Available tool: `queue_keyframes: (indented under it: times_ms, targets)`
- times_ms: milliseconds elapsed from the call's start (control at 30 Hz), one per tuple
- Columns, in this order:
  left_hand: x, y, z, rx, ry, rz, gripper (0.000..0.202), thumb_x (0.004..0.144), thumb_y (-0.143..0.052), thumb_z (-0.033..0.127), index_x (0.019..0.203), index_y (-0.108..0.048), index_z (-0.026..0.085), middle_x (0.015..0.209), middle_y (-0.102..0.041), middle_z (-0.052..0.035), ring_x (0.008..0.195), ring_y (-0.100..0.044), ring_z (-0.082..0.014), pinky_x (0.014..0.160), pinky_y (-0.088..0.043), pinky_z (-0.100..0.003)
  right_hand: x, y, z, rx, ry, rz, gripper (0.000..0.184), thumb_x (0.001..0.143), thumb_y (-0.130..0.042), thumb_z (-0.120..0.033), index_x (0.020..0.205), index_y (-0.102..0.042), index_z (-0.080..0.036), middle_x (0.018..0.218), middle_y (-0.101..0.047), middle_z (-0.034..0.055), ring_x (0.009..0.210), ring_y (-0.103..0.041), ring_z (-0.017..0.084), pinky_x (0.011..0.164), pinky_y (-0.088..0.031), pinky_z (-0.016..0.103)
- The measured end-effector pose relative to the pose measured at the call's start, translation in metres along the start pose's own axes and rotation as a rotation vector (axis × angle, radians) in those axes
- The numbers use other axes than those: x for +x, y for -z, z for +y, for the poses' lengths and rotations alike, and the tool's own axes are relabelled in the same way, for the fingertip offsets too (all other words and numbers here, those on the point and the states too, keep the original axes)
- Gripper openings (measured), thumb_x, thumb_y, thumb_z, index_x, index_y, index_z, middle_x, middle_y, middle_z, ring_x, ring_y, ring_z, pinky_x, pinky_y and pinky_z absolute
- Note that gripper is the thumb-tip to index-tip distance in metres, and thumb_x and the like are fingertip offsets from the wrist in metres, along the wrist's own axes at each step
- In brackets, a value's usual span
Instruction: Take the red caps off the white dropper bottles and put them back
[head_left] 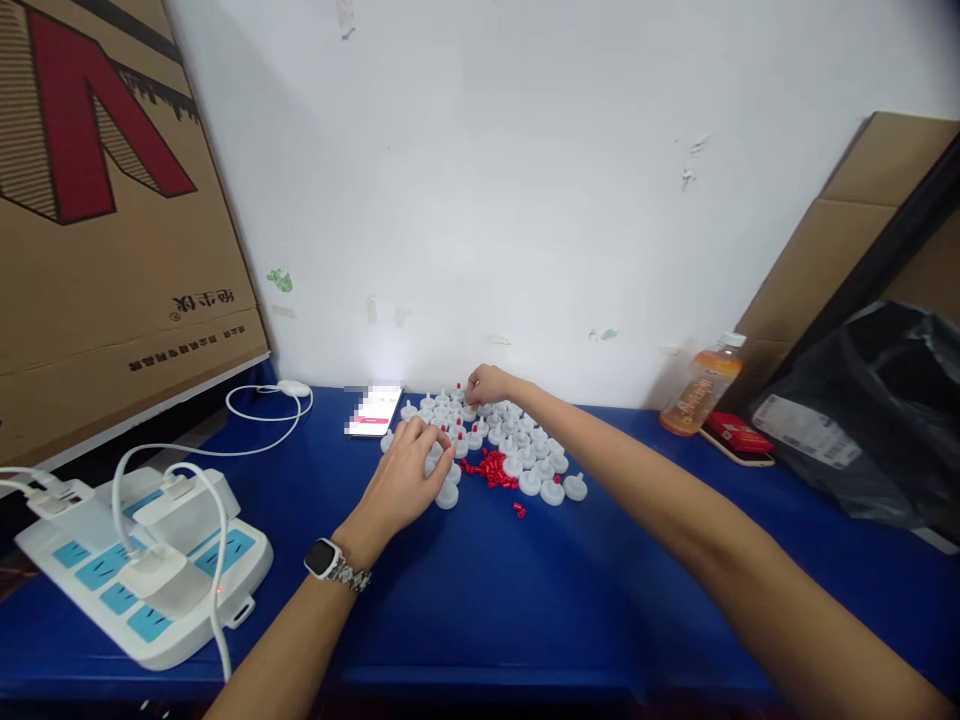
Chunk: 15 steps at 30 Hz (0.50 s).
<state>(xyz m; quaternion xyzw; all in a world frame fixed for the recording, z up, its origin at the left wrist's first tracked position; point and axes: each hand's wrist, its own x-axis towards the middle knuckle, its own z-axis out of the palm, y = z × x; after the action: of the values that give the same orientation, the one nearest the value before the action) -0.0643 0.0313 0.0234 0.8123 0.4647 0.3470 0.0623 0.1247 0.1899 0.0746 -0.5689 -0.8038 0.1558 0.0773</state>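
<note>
Over the left edge of a cluster of white nozzle caps (529, 482) my left hand (410, 470) is lowered, fingers bent and thumb apart. White caps show beside and between its fingers, and I see none gripped. Farther back, my right hand (489, 383) reaches in among the caps with thumb and fingers pinched together. Whatever sits in that pinch is hidden. Small red tips (495, 470) lie in a loose heap in front of the caps. Several caps near my hands carry a red tip on the nozzle, and so does one cap (553, 490) at the front right.
A lit phone (375, 410) lies behind my left hand. On the left of the blue table (480, 610) sits a power strip (172, 650) with cables. An orange drink bottle (701, 385), a red packet (739, 433) and a dark plastic bag (870, 420) stand right. Cardboard (127, 270) leans left.
</note>
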Motion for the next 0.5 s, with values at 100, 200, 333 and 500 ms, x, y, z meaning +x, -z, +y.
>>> queue_keyframes:
  times_ms: [100,200,333,500]
  targets:
    - [0.0,0.0,-0.001,0.009,-0.003,0.002,0.022,0.098,-0.044,0.037,0.094,-0.059,0.022,0.1,-0.054,-0.0059,0.1,-0.052,-0.0257,0.087,-0.047,-0.044,0.001,0.0,-0.002,-0.031,-0.005,0.049,0.011,0.078,-0.07,-0.025,0.078,-0.074,-0.015,0.08,-0.077,0.0075,0.077,-0.069,0.018,0.062,-0.047,0.022]
    - [0.001,0.0,-0.003,0.006,-0.028,0.018,0.025,0.1,-0.039,0.036,0.094,-0.058,0.022,0.098,-0.054,-0.0062,0.098,-0.052,-0.0252,0.088,-0.047,-0.045,0.004,-0.005,-0.005,-0.082,0.01,0.15,0.026,0.079,-0.071,-0.034,0.094,-0.074,-0.013,0.096,-0.076,0.0125,0.089,-0.068,0.022,0.07,-0.047,0.025]
    - [0.001,0.002,-0.004,0.001,-0.024,0.027,0.026,0.101,-0.036,0.036,0.095,-0.057,0.022,0.096,-0.054,-0.0059,0.098,-0.052,-0.0248,0.089,-0.046,-0.045,0.009,-0.015,-0.011,-0.102,0.032,0.176,0.018,0.076,-0.073,-0.027,0.09,-0.074,-0.016,0.096,-0.076,0.0107,0.092,-0.067,0.023,0.076,-0.046,0.027]
    - [0.0,0.005,-0.002,-0.017,0.02,0.044,0.019,0.098,-0.045,0.036,0.102,-0.057,0.022,0.1,-0.054,-0.0059,0.098,-0.053,-0.0245,0.087,-0.048,-0.043,-0.007,-0.009,-0.018,-0.03,0.018,0.261,0.01,0.081,-0.065,-0.02,0.085,-0.073,-0.016,0.092,-0.075,0.0085,0.088,-0.066,0.02,0.078,-0.045,0.028]
